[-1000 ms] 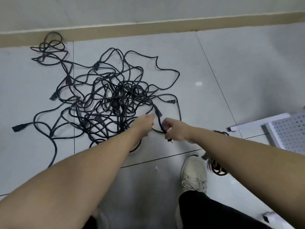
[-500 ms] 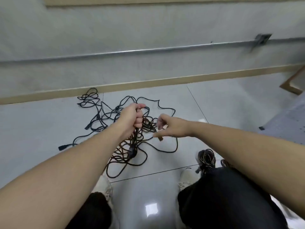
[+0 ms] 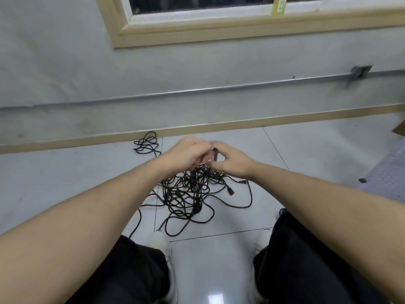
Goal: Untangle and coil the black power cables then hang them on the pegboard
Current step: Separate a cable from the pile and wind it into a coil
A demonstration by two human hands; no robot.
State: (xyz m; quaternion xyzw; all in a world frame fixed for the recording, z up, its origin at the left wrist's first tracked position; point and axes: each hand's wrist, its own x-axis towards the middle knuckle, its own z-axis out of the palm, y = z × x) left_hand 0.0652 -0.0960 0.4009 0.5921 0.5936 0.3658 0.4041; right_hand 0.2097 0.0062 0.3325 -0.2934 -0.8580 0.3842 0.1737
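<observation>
- Where the two hands meet at frame centre, left hand (image 3: 188, 152) is curled round black cable strands; right hand (image 3: 230, 161) pinches a dark plug (image 3: 215, 152), mostly hidden by fingers.
- Tangled cables (image 3: 192, 194) hang and pile on the floor (image 3: 65, 172) below the hands.
- Small coil (image 3: 147, 144) lies upper left of the hands, by the skirting.
- Pegboard (image 3: 388, 172) blurred, cut off at the right edge.

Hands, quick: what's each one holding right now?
Left hand: curled, gripping strands lifted from the cable tangle.
Right hand: pinching a cable at the plug beside the left.
</observation>
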